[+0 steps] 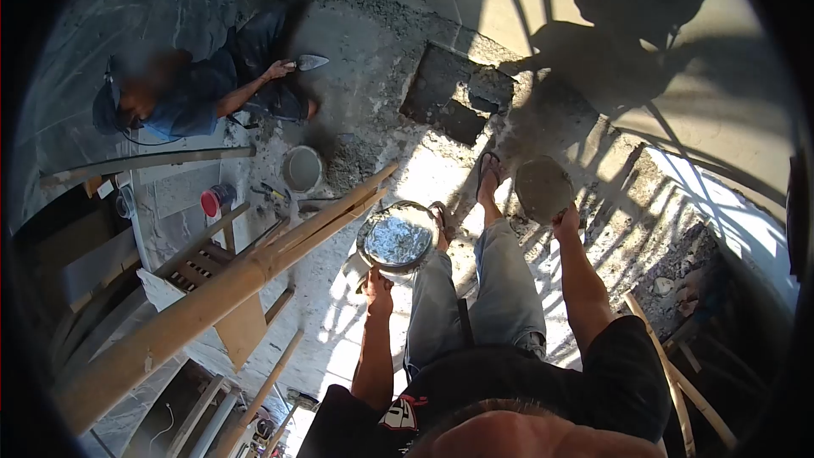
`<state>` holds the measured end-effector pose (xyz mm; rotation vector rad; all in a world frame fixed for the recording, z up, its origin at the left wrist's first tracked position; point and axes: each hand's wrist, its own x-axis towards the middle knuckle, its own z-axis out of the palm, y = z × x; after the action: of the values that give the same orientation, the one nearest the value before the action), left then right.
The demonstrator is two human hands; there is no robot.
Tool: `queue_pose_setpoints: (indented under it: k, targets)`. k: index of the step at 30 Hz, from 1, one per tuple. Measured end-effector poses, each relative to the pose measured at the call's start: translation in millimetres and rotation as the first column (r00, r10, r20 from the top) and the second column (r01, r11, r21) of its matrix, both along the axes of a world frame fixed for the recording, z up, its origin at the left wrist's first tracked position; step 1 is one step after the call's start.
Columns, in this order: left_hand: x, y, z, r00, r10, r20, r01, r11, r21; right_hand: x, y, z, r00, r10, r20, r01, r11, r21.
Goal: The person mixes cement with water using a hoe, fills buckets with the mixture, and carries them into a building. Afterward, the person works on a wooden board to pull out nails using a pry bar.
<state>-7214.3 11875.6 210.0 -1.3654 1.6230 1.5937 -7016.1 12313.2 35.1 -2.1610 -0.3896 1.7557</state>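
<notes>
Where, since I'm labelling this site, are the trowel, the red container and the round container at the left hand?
Trowel [312, 61]: head view, on its blade.
Red container [210, 203]: head view, on its side.
Round container [400, 269] at the left hand [378, 290]: head view, on its rim.

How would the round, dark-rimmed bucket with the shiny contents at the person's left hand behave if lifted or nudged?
The round, dark-rimmed bucket is probably heavy for its size: its glossy contents seem to reach near the rim. That liquid-looking shine suggests it may slosh if tipped. With the left hand at one edge, it could tilt.
</notes>
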Motion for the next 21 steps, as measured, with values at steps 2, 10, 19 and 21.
queue_pose_setpoints:
  k: [2,10,19,21]
  targets:
    - [-8,20,-1,0.999,0.035,0.020,-0.035,0.999,-0.015,-9,17,-21,0.999,0.033,0.020,-0.032,0.999,-0.041]
    - [-26,53,-86,0.994,0.112,0.014,-0.113,0.991,0.071,-25,63,-131,0.968,0.243,-0.057,-0.243,0.970,0.015]
    - [-40,94,-222,0.990,0.137,0.022,-0.138,0.989,0.050,-44,87,-157,0.805,0.556,0.207,-0.563,0.826,-0.031]
    - [-41,99,-250,0.991,0.129,0.030,-0.132,0.986,0.103,-35,98,-164,0.772,0.617,0.152,-0.617,0.785,-0.055]
